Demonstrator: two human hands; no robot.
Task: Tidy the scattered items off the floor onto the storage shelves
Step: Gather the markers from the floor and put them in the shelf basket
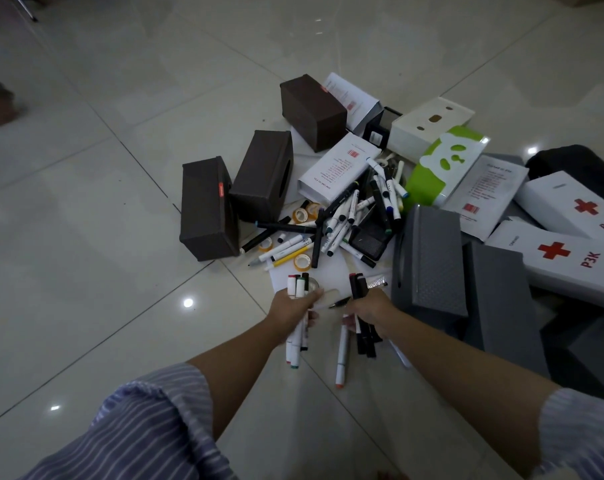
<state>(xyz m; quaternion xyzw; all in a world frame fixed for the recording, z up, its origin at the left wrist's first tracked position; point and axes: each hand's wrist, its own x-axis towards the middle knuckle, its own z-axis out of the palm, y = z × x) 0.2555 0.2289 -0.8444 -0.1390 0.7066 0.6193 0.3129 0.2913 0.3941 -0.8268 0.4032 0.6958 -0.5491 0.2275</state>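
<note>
Just before the marker pile (pixel 342 223), left hand (pixel 293 306) and right hand (pixel 371 311) each grip a marker bundle.

floor (pixel 120 202): glossy pale tiles, reflecting lights
brown tissue boxes (pixel 207 209): matt, textured, leather-like cover
grey tissue boxes (pixel 432 265): matt, fine woven-look texture
first-aid boxes (pixel 570 209): smooth white card
markers (pixel 345 216): smooth plastic
tape rolls (pixel 302 262): shiny, translucent
sleeves (pixel 148 427): striped cloth

Dim, bluish picture; small ceiling-light glints on glossy floor tiles (pixel 120 237); wide-angle edges bend.
</note>
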